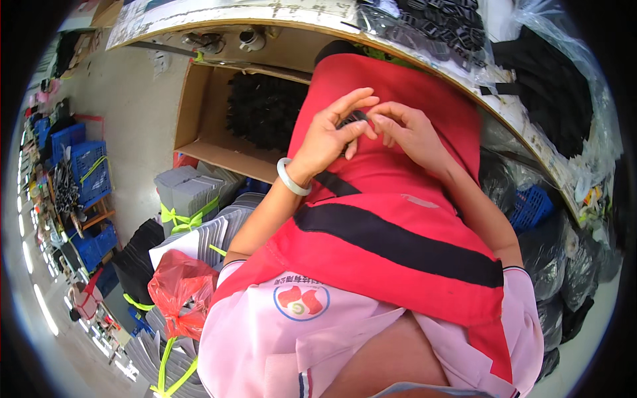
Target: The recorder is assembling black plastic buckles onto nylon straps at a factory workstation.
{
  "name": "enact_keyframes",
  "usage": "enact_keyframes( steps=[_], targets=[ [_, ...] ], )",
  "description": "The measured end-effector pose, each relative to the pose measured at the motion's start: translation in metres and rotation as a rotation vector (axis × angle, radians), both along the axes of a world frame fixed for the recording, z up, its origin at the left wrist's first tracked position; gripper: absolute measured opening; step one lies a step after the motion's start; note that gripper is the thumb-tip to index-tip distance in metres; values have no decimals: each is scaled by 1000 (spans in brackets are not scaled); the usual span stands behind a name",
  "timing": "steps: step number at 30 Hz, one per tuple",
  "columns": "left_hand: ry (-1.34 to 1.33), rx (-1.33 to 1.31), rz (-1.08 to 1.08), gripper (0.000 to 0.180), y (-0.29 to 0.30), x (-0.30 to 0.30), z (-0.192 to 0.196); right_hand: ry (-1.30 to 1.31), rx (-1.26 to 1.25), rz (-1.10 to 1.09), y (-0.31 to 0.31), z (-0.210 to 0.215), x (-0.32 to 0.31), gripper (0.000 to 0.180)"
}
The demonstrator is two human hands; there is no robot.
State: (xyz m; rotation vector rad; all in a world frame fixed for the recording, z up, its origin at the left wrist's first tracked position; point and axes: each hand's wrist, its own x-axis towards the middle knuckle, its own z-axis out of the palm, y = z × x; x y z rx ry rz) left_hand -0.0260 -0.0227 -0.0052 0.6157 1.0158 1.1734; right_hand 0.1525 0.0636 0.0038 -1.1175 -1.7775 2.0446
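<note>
Black plastic buckle pinched between both hands over a red apron

Small black buckle (353,120), judged light, stiff and smooth, best held by its edges: left hand (326,138) and right hand (411,132) both close fingers on it. Beyond, a cardboard box (199,126) of black parts sits under the bench (517,116), which carries bagged buckles (444,30).

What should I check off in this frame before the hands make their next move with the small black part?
1. Small black part pinched between both hands: ok.
2. Left hand fingers touching it: ok.
3. Right hand fingertips on it: ok.
4. Part fully visible: not ok, the fingers cover most of it.
5. Hands held over the red apron, below the workbench edge: ok.
6. Part's shape or which way it faces: cannot tell.
</note>
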Motion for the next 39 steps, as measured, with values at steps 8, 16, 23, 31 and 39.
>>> enact_keyframes(
  steps=[8, 16, 23, 31, 39],
  targets=[
    [-151, -65, -51, 49, 15, 7, -12, 142, -267, -128, 9, 0, 14, 18],
    [-243, -114, 60, 15, 33, 35, -16, 216, -63, -176, 13, -6, 37, 16],
    [-214, -164, 125, 16, 39, 22, -34, -525, 1354, -470, 85, 13, 140, 25],
    [-215, -278, 5, 23, 42, 38, -28, -396, 1303, -472, 72, -22, 155, 29],
    [102, -204, -6, 18, 45, 49, -8, 82, 374, -320, 16, 55, 68, 12]
  ],
)
